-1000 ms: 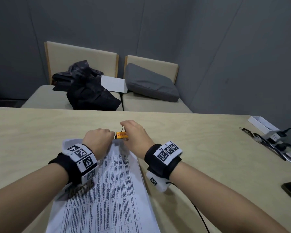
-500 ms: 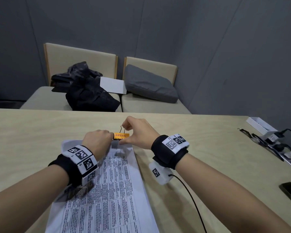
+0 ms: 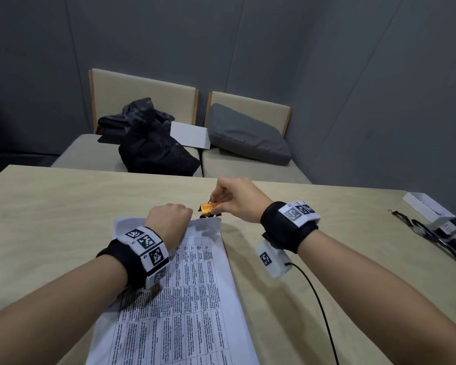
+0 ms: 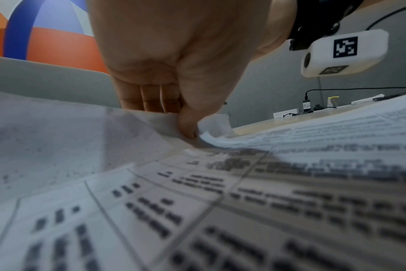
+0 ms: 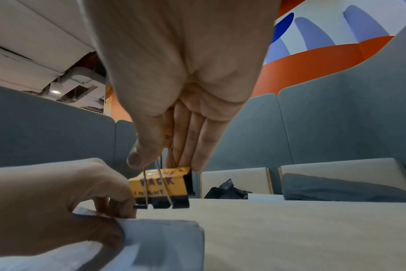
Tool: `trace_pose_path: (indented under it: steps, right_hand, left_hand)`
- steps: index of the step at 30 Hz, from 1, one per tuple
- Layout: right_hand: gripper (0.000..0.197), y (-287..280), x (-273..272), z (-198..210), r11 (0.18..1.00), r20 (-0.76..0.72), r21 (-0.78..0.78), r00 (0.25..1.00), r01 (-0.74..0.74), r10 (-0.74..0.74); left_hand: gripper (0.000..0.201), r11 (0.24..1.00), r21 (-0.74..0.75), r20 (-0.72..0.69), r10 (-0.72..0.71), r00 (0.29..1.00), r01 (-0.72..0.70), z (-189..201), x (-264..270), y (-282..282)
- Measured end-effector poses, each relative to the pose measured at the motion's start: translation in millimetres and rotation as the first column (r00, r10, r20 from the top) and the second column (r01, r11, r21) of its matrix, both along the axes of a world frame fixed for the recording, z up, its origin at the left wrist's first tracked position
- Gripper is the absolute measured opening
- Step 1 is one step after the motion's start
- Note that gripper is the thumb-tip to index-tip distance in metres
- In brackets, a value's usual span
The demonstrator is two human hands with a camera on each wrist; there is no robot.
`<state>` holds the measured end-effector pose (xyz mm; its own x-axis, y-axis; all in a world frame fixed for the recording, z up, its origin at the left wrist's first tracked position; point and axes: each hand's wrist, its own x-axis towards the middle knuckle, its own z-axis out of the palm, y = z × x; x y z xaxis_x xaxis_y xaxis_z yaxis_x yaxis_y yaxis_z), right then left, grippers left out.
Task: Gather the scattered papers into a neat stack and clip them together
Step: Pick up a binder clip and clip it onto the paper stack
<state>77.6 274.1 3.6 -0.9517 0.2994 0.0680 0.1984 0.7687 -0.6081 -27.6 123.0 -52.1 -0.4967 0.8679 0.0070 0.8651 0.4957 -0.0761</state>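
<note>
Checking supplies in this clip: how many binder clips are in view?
1. The clip hangs from the right hand, just above the table, beyond the papers. None other shows.

One stack of printed papers [image 3: 184,299] lies on the worktop [image 3: 50,206], with one orange binder clip [image 3: 210,207] at its far edge. Two hands are in view. Beyond the worktop stand two chairs, holding one cushion [image 3: 248,134] and one black bag [image 3: 156,146].
</note>
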Motion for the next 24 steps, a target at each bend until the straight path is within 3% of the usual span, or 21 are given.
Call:
trace_pose_path:
  steps: [13, 17, 19, 21, 23, 24]
  right_hand:
    - [0.024, -4.0, -28.3, -13.4, 0.993, 0.201, 0.088, 0.978, -0.073, 0.054]
    - [0.037, 0.7, -36.2, -18.4, 0.996, 0.321, 0.085, 0.947, -0.008, -0.020]
    - [0.044, 1.8, -36.6, -21.4, 0.999, 0.331, 0.005, 0.943, 0.039, -0.039]
    - [0.069, 0.2, -32.8, -21.8, 0.998, 0.366, 0.007, 0.929, 0.058, -0.057]
    - [0.095, -2.5, -22.1, -20.8, 0.992, 0.441, 0.124, 0.893, 0.037, -0.088]
    - [0.099, -2.0, -14.5, -20.0, 0.983, 0.478, 0.184, 0.871, 0.029, -0.115]
  left_hand:
    - [0.013, 1.000, 0.008, 0.008, -0.025, 1.000, 0.025, 3.1, -1.1, -2.0]
    - [0.013, 1.000, 0.007, 0.003, -0.024, 1.000, 0.024, 1.2, -3.9, -1.4]
    - [0.015, 1.000, 0.021, 0.015, -0.023, 1.000, 0.023, -0.7, -6.1, -0.7]
    - [0.019, 0.999, 0.041, 0.059, -0.007, 0.998, 0.005, -2.6, -7.6, -2.8]
    - [0.042, 0.998, 0.060, 0.138, 0.012, 0.990, -0.021, -4.6, -10.8, -10.6]
    - [0.056, 0.997, 0.063, 0.170, 0.035, 0.985, -0.047, -6.2, -14.3, -18.4]
